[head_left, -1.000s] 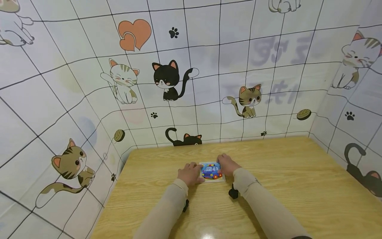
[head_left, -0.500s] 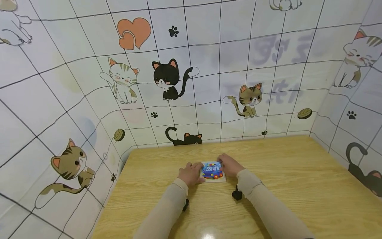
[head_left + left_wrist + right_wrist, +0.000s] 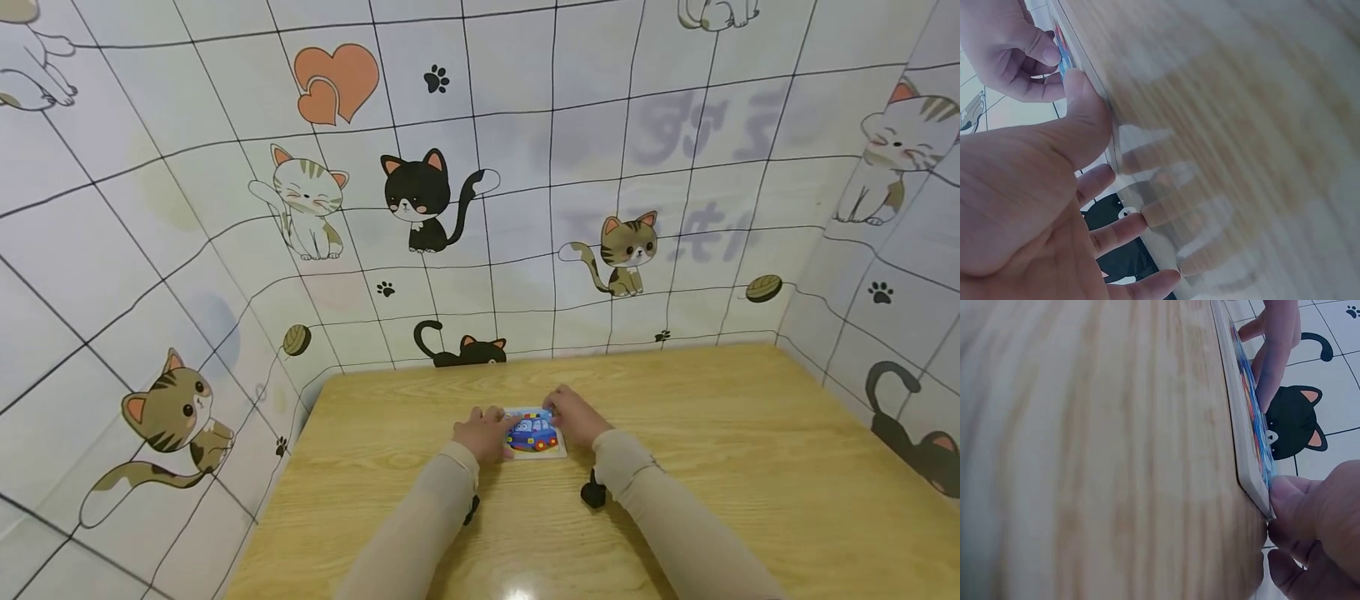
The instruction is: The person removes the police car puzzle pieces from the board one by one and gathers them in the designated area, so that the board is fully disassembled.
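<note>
A small flat picture board (image 3: 534, 435) with a blue cartoon car and a pale border lies on the wooden table. At its left side is my left hand (image 3: 480, 437), its forefinger stretched over the picture. The left wrist view shows that hand's thumb (image 3: 1082, 106) at the board's edge and the other fingers spread, tips at the tabletop. My right hand (image 3: 577, 418) is at the far right corner. In the right wrist view, its thumb (image 3: 1288, 494) presses on the board's corner, with curled fingers against the side, pinching it.
The pale wooden table (image 3: 712, 467) extends on both sides of the board. Behind it hangs a white sheet (image 3: 517, 208) with a black grid and cartoon cats. A black wrist device (image 3: 592, 493) hangs under the right sleeve.
My left hand has shifted slightly right, its forefinger now reaching further onto the picture. The right hand stays at the far right corner, and the board has barely moved.
</note>
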`<state>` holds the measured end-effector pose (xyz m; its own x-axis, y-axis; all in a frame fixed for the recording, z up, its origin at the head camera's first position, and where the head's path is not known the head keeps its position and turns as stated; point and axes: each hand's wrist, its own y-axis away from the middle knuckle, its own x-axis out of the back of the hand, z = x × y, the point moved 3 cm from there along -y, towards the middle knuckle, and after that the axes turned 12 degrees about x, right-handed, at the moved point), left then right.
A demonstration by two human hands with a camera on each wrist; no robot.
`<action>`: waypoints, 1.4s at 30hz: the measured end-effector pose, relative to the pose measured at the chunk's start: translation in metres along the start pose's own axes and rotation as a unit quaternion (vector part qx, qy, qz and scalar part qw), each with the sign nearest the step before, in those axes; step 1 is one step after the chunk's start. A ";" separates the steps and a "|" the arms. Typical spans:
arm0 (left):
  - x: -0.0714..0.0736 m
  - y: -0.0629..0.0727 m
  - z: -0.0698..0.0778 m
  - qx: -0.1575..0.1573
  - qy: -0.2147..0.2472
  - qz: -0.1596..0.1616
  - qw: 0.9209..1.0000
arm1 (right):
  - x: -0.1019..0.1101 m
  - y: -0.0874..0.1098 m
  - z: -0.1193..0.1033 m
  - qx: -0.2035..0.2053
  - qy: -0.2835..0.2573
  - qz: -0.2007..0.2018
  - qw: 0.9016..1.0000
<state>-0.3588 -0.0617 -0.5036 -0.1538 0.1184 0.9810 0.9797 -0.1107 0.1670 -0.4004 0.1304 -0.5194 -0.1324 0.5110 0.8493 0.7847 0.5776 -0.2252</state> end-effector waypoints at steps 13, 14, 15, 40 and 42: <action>0.010 0.013 0.000 0.004 -0.015 0.008 1.000 | 0.000 -0.001 -0.005 -0.012 0.004 0.000 1.000; 0.010 0.013 0.000 0.004 -0.013 0.006 1.000 | 0.000 -0.001 -0.005 -0.018 0.003 0.000 1.000; 0.011 0.013 0.001 0.004 -0.011 0.005 1.000 | 0.000 -0.001 -0.004 -0.024 -0.001 0.000 1.000; 0.003 0.004 0.004 0.026 0.000 0.002 1.000 | 0.000 -0.001 -0.005 -0.004 0.029 -0.013 0.999; 0.003 0.005 0.004 0.026 -0.004 0.008 1.000 | 0.000 -0.001 -0.005 -0.005 0.031 -0.014 0.999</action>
<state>-0.3542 -0.0579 -0.4999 -0.1363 0.1256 0.9827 0.9876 -0.0607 0.1447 -0.3977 0.1266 -0.5167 -0.1160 0.4544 0.8832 0.7875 0.5840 -0.1970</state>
